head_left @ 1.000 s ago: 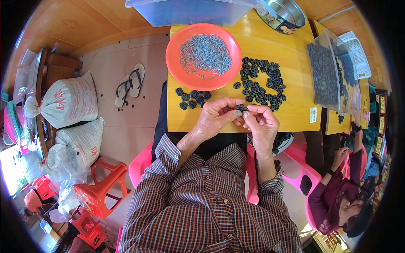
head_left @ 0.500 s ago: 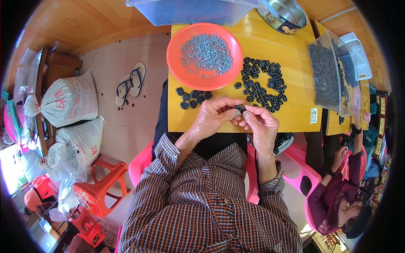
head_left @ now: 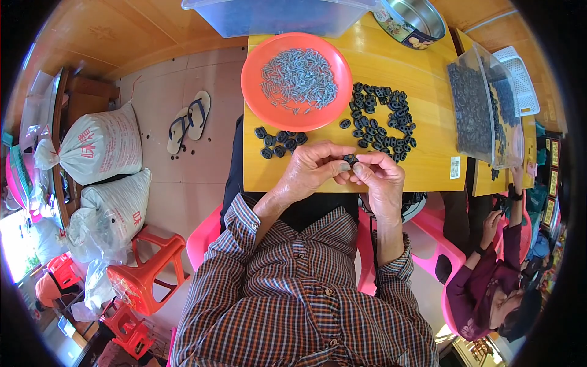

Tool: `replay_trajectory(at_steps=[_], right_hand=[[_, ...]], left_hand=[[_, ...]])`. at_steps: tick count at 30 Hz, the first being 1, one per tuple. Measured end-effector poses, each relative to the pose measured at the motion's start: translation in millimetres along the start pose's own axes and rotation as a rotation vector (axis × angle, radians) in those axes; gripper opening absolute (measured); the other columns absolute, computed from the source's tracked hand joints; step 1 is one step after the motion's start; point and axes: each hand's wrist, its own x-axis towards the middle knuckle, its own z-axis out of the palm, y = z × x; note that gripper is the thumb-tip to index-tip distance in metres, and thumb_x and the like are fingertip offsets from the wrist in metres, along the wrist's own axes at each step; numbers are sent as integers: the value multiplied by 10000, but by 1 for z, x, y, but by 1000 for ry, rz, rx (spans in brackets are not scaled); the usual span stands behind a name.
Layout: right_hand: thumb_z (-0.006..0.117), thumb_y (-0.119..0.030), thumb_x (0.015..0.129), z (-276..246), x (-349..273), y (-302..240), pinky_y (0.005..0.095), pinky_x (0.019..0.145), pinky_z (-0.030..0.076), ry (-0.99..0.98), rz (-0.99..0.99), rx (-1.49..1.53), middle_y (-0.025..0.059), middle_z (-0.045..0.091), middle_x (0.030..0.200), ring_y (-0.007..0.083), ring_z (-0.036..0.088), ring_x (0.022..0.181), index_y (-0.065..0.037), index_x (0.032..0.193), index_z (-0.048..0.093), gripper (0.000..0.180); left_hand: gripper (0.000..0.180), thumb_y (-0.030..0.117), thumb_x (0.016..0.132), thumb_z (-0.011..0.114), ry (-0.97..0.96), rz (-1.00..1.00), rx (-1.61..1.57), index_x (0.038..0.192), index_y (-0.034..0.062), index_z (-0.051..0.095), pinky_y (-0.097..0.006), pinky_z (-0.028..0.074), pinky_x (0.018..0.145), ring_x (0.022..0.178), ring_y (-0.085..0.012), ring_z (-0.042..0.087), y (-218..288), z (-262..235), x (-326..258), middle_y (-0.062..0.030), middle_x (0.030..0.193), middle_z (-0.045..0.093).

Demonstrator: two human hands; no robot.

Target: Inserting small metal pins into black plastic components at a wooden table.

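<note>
While 1 small black part (head_left: 350, 160) is pinched between left hand (head_left: 312, 171) and right hand (head_left: 382, 177), assembly is judged underway; a metal pin from the orange plate (head_left: 257, 92) at 11 o'clock seems needed.

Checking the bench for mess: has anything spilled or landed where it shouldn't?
Nothing stands out. The grey metal pins stay inside the orange plate, the black round parts lie in loose piles on the yellow table, and both hands, left hand and right hand, hold one part.

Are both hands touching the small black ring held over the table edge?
Touching. The head view shows left hand and right hand fingertips pinching the small black ring from both sides.
</note>
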Motion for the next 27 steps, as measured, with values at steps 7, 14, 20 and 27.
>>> replay_trajectory(at_steps=[7, 14, 20, 27], right_hand=[[674, 30, 819, -2, 0, 0, 205, 592, 487, -19, 13, 2, 47, 641, 791, 100, 611, 650, 5, 936, 650, 121], [681, 38, 809, -4, 2, 3, 211, 588, 509, -26, 25, 21, 55, 638, 785, 110, 617, 632, 10, 922, 645, 122], [681, 61, 797, -9, 4, 4, 228, 586, 523, -52, 94, 25, 75, 637, 778, 111, 616, 624, 15, 877, 629, 106], [687, 52, 796, -11, 3, 0, 206, 526, 510, -81, 107, 12, 74, 638, 734, 120, 631, 593, 11, 852, 627, 92]], left_hand=[[260, -20, 893, 584, -22, -10, -21, 1151, -25, 612, -258, 576, 665, 741, -120, 651, 2, 0, -1, -61, 881, 631], [247, -31, 895, 573, -61, -10, -2, 1139, -38, 611, -259, 580, 655, 751, -128, 655, 5, -3, 0, -69, 889, 624], [236, -44, 888, 575, -91, -14, -7, 1120, -40, 620, -258, 577, 651, 725, -139, 666, 6, -3, -1, -78, 881, 633], [226, -30, 879, 600, -94, -42, 35, 1104, -42, 624, -255, 575, 638, 711, -142, 669, 6, -3, -2, -84, 865, 653]])
